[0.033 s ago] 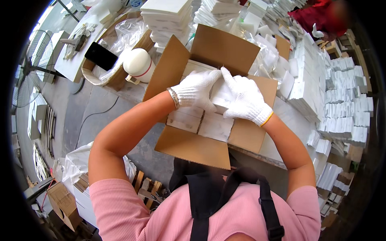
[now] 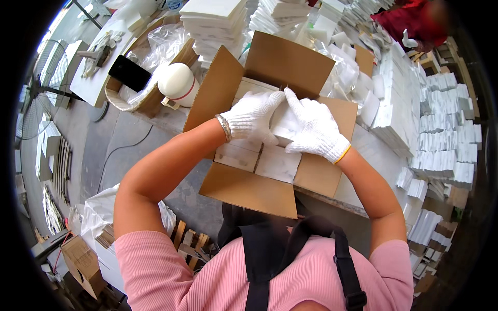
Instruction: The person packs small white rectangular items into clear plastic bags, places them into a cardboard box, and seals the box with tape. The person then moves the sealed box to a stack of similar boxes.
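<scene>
An open cardboard box (image 2: 248, 189) with its flaps spread stands in front of me, holding white stone tiles (image 2: 277, 161) packed in rows. Both my hands wear white knitted gloves. My left hand (image 2: 254, 115) and my right hand (image 2: 317, 127) reach into the box from either side. Between them sits a white tile stack (image 2: 284, 124), tilted a little against the rows. Left fingers and thumb press one side of it, while the right thumb and fingers grip the other. The fingertips of both hands nearly meet at its far end. The stack's underside is hidden.
Tall tile stacks (image 2: 212, 26) rise behind the box, with more tile rows (image 2: 441, 129) at right. Left of the box are a white lidded jug (image 2: 177, 83), a phone (image 2: 129, 73) and a basket (image 2: 120, 98) with plastic. A person in red (image 2: 410, 23) is at far right.
</scene>
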A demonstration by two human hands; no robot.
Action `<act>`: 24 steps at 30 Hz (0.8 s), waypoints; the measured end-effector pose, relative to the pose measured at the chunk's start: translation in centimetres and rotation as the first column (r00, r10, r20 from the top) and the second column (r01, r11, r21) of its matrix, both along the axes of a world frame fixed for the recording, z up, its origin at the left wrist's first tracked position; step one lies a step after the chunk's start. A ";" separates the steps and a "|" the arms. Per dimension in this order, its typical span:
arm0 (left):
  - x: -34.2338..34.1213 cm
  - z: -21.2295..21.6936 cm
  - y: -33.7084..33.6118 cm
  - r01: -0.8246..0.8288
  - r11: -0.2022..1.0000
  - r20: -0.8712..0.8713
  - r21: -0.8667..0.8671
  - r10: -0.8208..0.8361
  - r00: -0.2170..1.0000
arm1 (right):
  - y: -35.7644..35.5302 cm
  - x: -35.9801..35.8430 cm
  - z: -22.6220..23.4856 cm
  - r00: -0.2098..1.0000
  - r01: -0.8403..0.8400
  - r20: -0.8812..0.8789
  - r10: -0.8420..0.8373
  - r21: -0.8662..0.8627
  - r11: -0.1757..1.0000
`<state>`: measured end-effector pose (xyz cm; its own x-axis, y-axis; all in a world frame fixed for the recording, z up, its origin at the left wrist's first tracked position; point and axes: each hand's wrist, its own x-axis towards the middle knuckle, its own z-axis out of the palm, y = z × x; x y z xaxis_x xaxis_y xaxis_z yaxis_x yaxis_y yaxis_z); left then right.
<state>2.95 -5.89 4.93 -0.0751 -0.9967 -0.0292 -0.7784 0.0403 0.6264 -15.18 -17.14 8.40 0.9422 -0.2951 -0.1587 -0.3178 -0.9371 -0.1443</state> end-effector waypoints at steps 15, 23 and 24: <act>-0.3 -1.1 0.1 0.194 0.980 0.337 0.041 -0.197 0.921 | 0.4 -2.0 -4.5 0.999 -0.013 -0.040 0.018 0.112 0.994; -1.2 0.7 0.4 0.145 0.983 0.304 0.113 -0.173 0.937 | 1.1 -5.7 -2.9 0.923 -0.078 0.380 0.050 0.060 0.995; -1.5 1.4 0.4 0.126 0.979 0.288 0.160 -0.168 0.943 | 0.7 -6.7 -1.9 0.894 -0.102 0.446 0.040 0.117 0.988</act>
<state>1.45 -5.49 6.32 -0.1876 -0.9599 -0.2082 -0.9221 0.0991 0.3740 -21.92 -16.46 6.46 0.9417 -0.2305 0.2449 -0.1258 -0.9168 -0.3790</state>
